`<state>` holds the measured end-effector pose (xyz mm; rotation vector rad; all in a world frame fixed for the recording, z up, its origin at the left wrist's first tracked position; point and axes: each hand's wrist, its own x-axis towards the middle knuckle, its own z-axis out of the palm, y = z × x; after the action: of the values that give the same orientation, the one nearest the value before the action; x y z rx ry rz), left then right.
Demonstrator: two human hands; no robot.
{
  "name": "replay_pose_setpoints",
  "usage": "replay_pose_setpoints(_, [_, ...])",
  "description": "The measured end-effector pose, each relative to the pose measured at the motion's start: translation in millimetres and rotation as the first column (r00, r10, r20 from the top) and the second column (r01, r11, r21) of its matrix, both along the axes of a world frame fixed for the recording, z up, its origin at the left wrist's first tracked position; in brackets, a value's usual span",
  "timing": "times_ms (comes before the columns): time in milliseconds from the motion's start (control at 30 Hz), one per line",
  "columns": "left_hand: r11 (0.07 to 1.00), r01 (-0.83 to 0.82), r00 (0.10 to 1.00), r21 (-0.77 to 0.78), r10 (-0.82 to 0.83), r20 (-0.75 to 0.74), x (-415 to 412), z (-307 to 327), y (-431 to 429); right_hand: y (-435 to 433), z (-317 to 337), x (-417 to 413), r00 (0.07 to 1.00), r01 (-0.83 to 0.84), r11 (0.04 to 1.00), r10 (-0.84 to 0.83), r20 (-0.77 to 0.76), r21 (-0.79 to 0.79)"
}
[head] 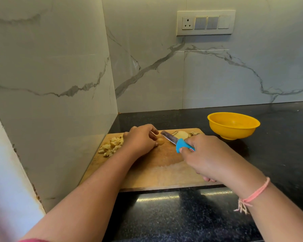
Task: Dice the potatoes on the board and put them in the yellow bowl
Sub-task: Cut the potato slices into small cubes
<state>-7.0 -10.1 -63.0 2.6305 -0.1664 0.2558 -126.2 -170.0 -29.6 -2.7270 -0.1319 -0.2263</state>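
A single view is given, taken by a wide-angle camera worn on the head; it is aimed forward and down across the black counter [164,215] toward the corner where the marble walls [112,84] meet; the board [156,172] is framed near, in the lower middle; the left forearm [94,180] and right forearm [252,182] are seen entering from the bottom edge; the switch plate [205,22] is caught near the top.

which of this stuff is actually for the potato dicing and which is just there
In use: board, diced potato pile, potato piece held by the left hand, potato slices, knife in the right hand, yellow bowl.
Just there: switch panel, wrist thread, black counter.
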Motion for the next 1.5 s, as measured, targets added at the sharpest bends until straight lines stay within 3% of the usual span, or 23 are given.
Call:
replay_pose_setpoints(167, [1.000,-0.012,1.000,-0.002,0.012,0.023,-0.4,-0.7,-0.8,4.9,-11.7,12.0,0.998,0.012,0.993,-0.004,0.068,-0.119])
replay_pose_setpoints(700, [0.998,-0.068,0.997,0.019,0.067,0.025,-3.6,1.9,-5.3,15.5,-3.0,15.5,0.998,-0.060,0.966,0.066,0.017,-0.252])
replay_pose_setpoints(1067, [0.996,-0.052,0.998,-0.071,0.050,-0.030,-3.9,-1.4,0.9,-3.8,-2.5,-16.6,0.999,-0.036,0.972,0.042,0.021,-0.231])
replay_pose_setpoints(1233, [0.996,-0.088,0.996,-0.024,0.088,-0.003,-2.6,-3.2,-0.7,5.0,-2.9,-8.0,0.992,-0.013,0.982,0.036,0.122,-0.188])
replay_pose_setpoints(1500, [0.994,-0.110,0.994,0.007,0.110,-0.004,0.3,-1.8,-1.0,15.5,-8.7,6.8,0.997,-0.028,0.978,0.043,0.069,-0.207])
